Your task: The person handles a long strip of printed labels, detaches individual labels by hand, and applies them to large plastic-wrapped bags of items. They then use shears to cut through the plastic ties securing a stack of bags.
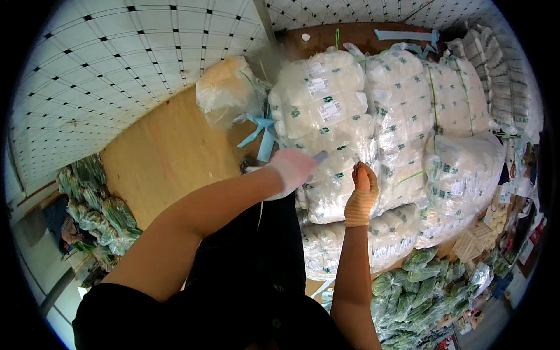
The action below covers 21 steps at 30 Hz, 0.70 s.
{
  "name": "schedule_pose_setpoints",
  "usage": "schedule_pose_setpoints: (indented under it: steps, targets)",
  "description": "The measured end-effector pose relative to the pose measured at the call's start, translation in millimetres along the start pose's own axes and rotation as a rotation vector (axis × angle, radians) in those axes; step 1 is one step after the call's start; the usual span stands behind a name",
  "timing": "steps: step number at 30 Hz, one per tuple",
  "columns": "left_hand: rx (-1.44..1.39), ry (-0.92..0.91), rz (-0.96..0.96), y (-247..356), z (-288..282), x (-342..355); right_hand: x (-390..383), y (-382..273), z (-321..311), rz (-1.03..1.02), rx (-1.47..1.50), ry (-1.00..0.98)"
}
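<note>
My left hand, in a white and pink glove, reaches over the near left side of a stack of clear plastic-wrapped bundles. A purplish-grey tip sticks out at its far side; whether it is a glove finger or a held thing I cannot make out. To the right, my right hand is raised over the same wrapped bundles. It looks orange, with stripes near the wrist, and its fingers are pinched together. Anything between those fingertips is too small to name. The bundles are pale, with green print and white labels.
A loose clear bag sits by the tiled wall, with blue strips beside it. More wrapped bundles stand to the right. Bagged green vegetables lie at lower right and left, around the brown floor.
</note>
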<state>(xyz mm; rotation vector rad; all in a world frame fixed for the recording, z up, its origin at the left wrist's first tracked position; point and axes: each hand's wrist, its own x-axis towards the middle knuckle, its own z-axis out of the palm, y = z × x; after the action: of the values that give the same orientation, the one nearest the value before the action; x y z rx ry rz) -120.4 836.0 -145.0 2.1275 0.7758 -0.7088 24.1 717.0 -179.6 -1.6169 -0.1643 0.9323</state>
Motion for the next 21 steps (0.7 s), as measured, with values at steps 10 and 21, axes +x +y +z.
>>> schedule_pose_setpoints:
  steps: [10, 21]
  targets:
    - [0.16, -0.208, -0.179, -22.7, 46.2, 133.5, 17.3, 22.3, -6.9, -0.059, -0.189, -0.075]
    - [0.034, -0.147, -0.175, -66.1, 70.0, 71.4, 66.6, 95.7, 28.3, -0.583, -0.667, -0.316]
